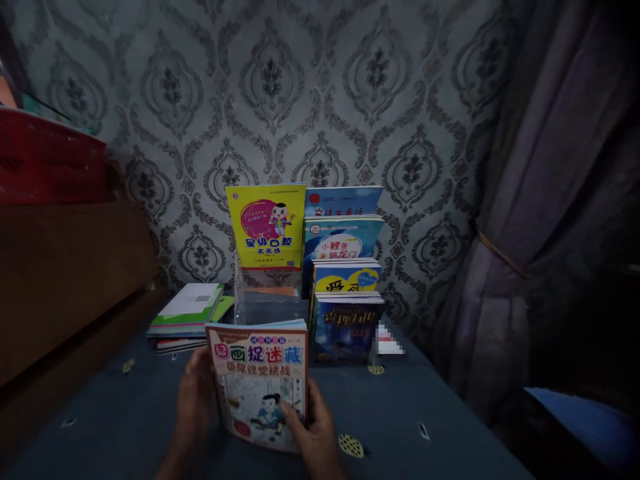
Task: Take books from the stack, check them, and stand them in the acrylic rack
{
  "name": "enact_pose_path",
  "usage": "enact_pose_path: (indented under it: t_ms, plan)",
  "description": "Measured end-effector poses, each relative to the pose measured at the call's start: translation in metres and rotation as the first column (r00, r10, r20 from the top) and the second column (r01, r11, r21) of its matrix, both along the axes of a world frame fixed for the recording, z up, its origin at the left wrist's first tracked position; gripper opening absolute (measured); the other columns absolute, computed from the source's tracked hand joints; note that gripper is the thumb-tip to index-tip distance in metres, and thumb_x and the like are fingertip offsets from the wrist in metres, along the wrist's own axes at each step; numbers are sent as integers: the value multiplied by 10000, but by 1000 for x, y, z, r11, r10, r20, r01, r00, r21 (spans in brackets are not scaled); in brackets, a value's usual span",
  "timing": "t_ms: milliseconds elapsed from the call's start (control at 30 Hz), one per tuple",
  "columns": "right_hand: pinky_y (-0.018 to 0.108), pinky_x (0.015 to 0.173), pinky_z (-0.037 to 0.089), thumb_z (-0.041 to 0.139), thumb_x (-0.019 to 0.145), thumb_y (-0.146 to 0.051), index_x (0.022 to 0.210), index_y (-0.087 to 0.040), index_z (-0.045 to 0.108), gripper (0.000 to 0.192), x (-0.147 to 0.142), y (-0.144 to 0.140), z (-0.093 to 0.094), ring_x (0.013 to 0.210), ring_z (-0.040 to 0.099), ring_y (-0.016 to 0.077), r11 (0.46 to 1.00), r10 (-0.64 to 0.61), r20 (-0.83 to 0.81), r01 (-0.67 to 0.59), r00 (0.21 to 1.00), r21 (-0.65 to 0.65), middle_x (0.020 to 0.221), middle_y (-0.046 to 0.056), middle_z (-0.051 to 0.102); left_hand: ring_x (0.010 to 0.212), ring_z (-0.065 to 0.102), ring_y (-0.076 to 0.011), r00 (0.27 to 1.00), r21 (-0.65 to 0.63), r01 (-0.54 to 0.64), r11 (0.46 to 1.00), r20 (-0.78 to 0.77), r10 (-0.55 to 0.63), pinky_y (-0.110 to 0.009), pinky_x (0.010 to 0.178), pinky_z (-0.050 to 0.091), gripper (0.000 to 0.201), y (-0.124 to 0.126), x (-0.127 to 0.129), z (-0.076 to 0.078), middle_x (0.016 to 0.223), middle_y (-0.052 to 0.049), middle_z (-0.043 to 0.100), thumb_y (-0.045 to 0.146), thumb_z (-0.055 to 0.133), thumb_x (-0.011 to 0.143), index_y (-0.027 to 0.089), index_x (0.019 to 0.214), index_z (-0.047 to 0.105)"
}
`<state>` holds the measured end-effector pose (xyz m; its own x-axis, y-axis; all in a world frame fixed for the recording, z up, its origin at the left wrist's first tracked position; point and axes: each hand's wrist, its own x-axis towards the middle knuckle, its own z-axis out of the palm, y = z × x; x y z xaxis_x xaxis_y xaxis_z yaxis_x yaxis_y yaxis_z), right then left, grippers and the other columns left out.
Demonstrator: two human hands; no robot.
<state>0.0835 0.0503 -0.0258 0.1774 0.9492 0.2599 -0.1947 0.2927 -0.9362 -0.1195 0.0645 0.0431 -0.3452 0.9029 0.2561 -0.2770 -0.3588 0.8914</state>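
Both hands hold a picture book (240,393) upright, its front cover toward me, near the front middle of the table. My left hand (197,387) is closed against the book's left edge, its fingertips partly hidden behind it. On the lower right side, my right hand (317,423) grips the book with the thumb across the cover and fingers behind. Just behind it stands a clear, tiered book rack (270,307). A yellow workbook (265,227) rests in its left upper part. Several books, including a dark blue book (345,333), stand stepped on the right.
A stack of books (187,310) lies left of the rack. Farther left, a red container (50,157) sits on a wooden cabinet (75,280). A tied curtain (505,293) hangs at right. A small white item (387,343), partly blurred, is beside the dark blue book.
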Motion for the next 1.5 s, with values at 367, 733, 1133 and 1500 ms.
enact_pose_path:
  t_ms: [367, 733, 1133, 1500]
  plan:
    - [393, 908, 592, 726, 766, -668, 1093, -190, 758, 580, -1, -5, 8, 1029, 731, 316, 999, 38, 32, -38, 999, -9, 1097, 131, 780, 1259, 562, -278, 911, 359, 34, 933, -394, 119, -393, 1039, 451, 706, 169, -13, 182, 1269, -125, 625, 563, 834, 639, 203, 1181, 558]
    - [387, 967, 559, 652, 787, -735, 1101, -224, 773, 612, -2, -9, 11, 1056, 722, 302, 997, 72, 86, -74, 994, 20, 1103, 114, 784, 850, 739, -270, 922, 305, 333, 892, -304, -241, -366, 796, 585, 635, 211, 22, 191, 849, -66, 774, 473, 944, 485, 146, 956, 671]
    - [400, 1000, 551, 609, 906, -593, 1196, -217, 735, 491, 9, -6, 10, 1109, 712, 287, 968, 222, 202, -241, 954, 75, 1176, 122, 761, 842, 739, -272, 938, 340, 271, 901, -305, -167, -377, 769, 593, 593, 219, 22, 188, 877, -82, 774, 474, 922, 514, 145, 948, 686]
    - [405, 974, 571, 597, 871, -672, 1148, -192, 728, 570, 7, -12, 29, 1077, 723, 288, 971, 219, 196, -233, 956, 51, 1135, 133, 770, 872, 715, -242, 915, 396, 284, 873, -385, -123, -332, 784, 571, 663, 216, 21, 192, 986, -85, 761, 539, 891, 555, 154, 1031, 637]
